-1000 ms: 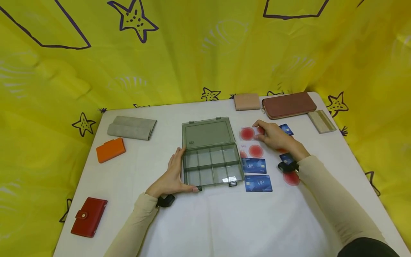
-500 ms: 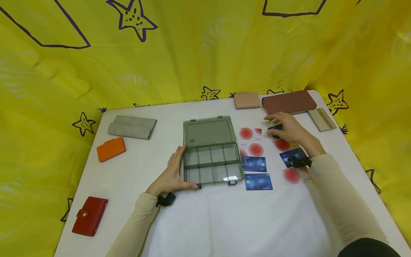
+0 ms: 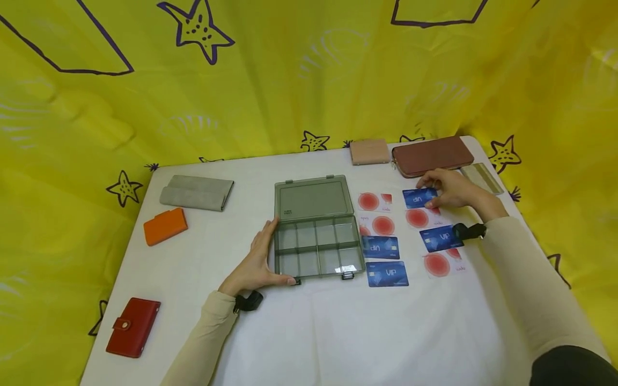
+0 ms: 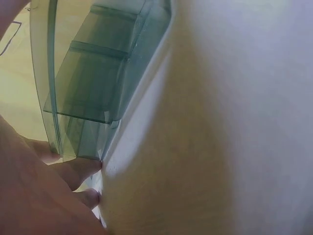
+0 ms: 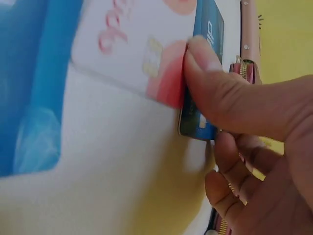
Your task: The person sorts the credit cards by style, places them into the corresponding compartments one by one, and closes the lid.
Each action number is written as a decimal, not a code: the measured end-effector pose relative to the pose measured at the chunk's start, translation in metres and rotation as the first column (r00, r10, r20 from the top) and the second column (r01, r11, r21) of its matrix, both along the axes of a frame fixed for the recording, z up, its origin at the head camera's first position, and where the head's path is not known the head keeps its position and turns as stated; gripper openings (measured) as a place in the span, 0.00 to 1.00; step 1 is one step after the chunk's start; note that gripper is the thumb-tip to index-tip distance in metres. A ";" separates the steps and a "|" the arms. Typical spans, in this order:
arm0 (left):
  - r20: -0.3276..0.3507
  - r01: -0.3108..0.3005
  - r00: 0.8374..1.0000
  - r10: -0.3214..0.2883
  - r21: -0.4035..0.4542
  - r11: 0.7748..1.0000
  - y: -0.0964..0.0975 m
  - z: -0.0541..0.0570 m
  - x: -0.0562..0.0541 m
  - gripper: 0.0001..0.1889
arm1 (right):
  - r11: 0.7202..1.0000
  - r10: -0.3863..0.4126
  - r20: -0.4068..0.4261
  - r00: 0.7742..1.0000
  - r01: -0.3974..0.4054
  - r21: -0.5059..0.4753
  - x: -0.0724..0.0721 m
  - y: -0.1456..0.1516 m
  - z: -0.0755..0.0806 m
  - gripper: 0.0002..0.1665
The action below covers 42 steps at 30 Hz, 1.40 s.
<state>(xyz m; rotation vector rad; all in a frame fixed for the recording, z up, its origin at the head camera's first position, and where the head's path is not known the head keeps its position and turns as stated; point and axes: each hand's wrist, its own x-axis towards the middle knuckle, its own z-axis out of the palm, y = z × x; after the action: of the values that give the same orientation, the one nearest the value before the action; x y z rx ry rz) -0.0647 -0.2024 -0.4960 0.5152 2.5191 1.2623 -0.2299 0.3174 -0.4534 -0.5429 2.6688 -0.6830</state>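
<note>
Fingers spread, my left hand (image 3: 256, 271) rests against the left side and near corner of a clear grey-green compartment box (image 3: 314, 194), whose lid lies back. Its fingertips touch the box's side wall (image 4: 93, 88) in the left wrist view. At the right, my right hand (image 3: 451, 188) pinches the right end of a blue VIP card (image 3: 416, 198). Seen from the right wrist, the thumb lies over the blue card (image 5: 190, 122), beside a white card with red circles (image 5: 142, 49). Below it lie a red-circle card (image 3: 417, 218), another blue card (image 3: 436, 239) and a further red-circle card (image 3: 436, 265).
A second card column stands beside the box, ending in a blue card (image 3: 388, 274). Behind are a tan wallet (image 3: 369, 152), a brown zip wallet (image 3: 432, 155) and a beige card holder (image 3: 483, 177). At left lie a grey wallet (image 3: 197, 193), an orange one (image 3: 165, 227) and a red one (image 3: 133, 327).
My right hand has let go of the red-circle card in the left column and moved right to the top blue card, which it now pinches. The left hand has stayed on the box.
</note>
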 end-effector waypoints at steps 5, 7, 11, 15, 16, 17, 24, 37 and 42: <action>-0.020 0.008 1.000 -0.008 0.002 1.000 0.000 0.001 -0.002 0.79 | 0.999 -0.037 0.023 0.999 0.038 -0.038 0.000 0.005 -0.001 0.30; -0.025 0.019 0.999 -0.020 -0.001 1.000 -0.001 0.001 -0.003 0.79 | 0.997 -0.051 0.013 0.999 0.052 -0.065 0.003 0.007 -0.002 0.28; -0.019 0.050 0.999 -0.050 -0.003 0.999 -0.003 0.002 -0.003 0.82 | 0.989 -0.088 -0.062 0.994 0.080 -0.128 0.013 0.007 -0.002 0.20; 0.012 0.067 0.998 -0.067 -0.002 0.998 -0.005 0.003 -0.001 0.82 | 0.940 -0.203 -0.114 0.973 0.161 -0.300 0.029 0.000 0.001 0.17; 0.019 0.068 0.997 -0.068 0.000 0.998 -0.005 0.003 0.000 0.82 | 0.919 -0.230 -0.111 0.967 0.178 -0.353 0.034 -0.004 0.002 0.17; 0.021 0.069 0.997 -0.069 0.003 0.998 -0.005 0.003 0.000 0.82 | 0.893 -0.251 -0.107 0.962 0.188 -0.409 0.038 -0.009 0.003 0.18; 0.023 0.051 0.998 -0.052 0.027 0.998 -0.005 0.002 0.002 0.79 | 0.731 -0.190 0.004 0.982 0.144 -0.667 0.064 -0.072 0.001 0.18; 0.033 0.007 0.999 -0.008 0.031 0.999 -0.006 0.003 0.005 0.77 | 0.613 0.158 0.298 0.941 0.143 -0.777 0.110 -0.180 0.000 0.39; 0.026 0.010 1.000 -0.011 0.035 0.999 -0.005 0.003 0.005 0.78 | 0.653 0.229 0.236 0.944 0.031 -0.757 0.126 -0.200 -0.005 0.44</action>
<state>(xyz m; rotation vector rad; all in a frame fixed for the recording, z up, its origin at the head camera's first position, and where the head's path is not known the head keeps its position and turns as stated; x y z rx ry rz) -0.0602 -0.2070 -0.4931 0.5163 2.4733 1.3033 -0.1044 0.1170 -0.4588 -0.6967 1.9344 -1.7126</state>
